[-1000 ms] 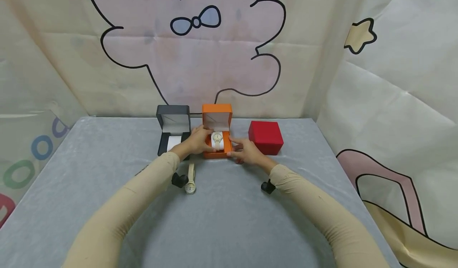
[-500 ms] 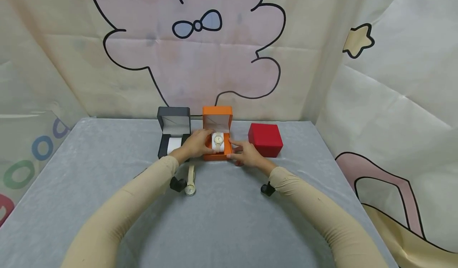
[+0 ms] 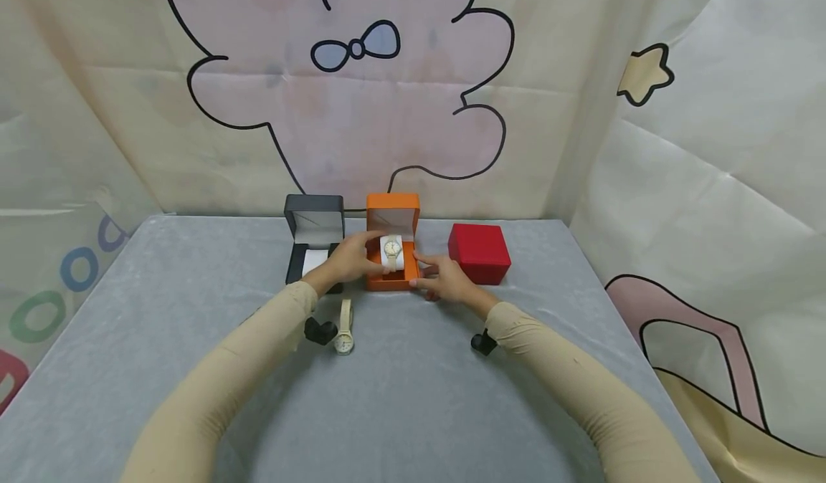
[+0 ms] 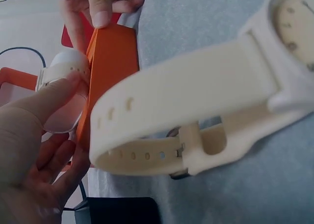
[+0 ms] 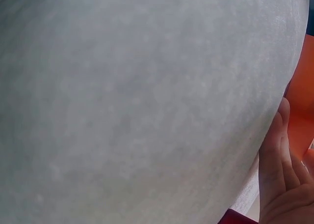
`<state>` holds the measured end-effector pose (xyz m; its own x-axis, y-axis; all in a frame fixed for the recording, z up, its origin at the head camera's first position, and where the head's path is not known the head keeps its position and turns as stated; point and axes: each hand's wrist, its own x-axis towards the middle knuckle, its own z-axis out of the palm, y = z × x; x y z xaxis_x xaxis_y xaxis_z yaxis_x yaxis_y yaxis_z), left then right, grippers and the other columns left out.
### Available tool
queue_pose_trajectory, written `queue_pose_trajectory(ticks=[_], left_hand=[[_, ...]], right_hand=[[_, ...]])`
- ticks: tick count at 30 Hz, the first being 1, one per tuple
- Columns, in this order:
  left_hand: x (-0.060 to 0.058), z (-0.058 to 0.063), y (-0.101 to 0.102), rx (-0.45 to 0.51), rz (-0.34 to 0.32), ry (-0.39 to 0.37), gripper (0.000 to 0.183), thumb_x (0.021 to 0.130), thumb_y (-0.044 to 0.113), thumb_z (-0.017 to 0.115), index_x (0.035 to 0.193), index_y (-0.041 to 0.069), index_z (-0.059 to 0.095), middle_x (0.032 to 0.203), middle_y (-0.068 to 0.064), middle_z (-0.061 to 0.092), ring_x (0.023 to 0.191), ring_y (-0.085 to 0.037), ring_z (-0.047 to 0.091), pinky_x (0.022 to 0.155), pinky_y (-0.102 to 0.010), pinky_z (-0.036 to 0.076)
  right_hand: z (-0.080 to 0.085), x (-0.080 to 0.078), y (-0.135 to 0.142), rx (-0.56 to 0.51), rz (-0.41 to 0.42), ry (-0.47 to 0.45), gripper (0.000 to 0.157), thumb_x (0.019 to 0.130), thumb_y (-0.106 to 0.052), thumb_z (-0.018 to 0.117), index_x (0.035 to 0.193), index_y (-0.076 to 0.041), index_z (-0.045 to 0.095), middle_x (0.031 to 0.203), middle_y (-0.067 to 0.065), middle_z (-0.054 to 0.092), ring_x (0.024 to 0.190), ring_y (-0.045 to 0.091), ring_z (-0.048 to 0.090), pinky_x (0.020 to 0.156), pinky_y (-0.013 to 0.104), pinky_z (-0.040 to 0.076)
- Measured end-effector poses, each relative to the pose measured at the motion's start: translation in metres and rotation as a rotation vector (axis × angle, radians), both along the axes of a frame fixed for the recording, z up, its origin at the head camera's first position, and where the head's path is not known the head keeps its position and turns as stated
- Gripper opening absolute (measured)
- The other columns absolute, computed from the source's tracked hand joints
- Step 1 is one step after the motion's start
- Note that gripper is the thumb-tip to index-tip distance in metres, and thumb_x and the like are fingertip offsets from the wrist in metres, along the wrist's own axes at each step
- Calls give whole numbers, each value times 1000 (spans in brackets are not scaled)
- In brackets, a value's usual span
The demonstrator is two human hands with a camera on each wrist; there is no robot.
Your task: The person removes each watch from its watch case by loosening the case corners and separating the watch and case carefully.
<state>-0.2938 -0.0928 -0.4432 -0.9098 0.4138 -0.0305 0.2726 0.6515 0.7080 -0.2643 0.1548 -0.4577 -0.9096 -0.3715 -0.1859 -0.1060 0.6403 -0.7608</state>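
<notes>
Grey velvety counter (image 3: 400, 397), cartoon-printed cream fabric wall (image 3: 561, 132) behind. Left grip (image 3: 350, 258) pinches white cushion (image 3: 398, 261) wearing round cream-strapped watch (image 3: 391, 249), at mouth of open orange box (image 3: 393, 283); right grip (image 3: 449, 281) spread, touching box's right side.

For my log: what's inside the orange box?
A white cushion wearing a cream watch, held by the left hand, is in or just above the orange box base. Anything beneath is covered.
</notes>
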Motion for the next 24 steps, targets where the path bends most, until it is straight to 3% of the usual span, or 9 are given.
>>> queue_pose_trajectory(ticks=[5,13,24], left_hand=[[-1,2,-2,37,2,-37,82,84,27,84,154,14,44,149,-15,51,129,-35,53,108,-51,46],[4,7,-4,58,2,-28,81,83,24,85,153,14,45,132,-13,60,118,-30,57,97,-45,50],[14,13,-9,65,20,-36,80,81,26,86,151,17,48,130,-12,59,114,-29,56,86,-38,50]], right_hand=[[0,-1,0,3,4,1,78,91,-26,76,157,-19,37,141,16,61,70,19,69,67,31,60],[-1,-3,1,8,4,-2,78,91,-28,77,157,-19,37,143,15,60,76,18,69,67,30,60],[0,-1,1,-19,-6,-26,78,91,-27,76,158,-21,36,141,15,61,71,19,68,68,31,60]])
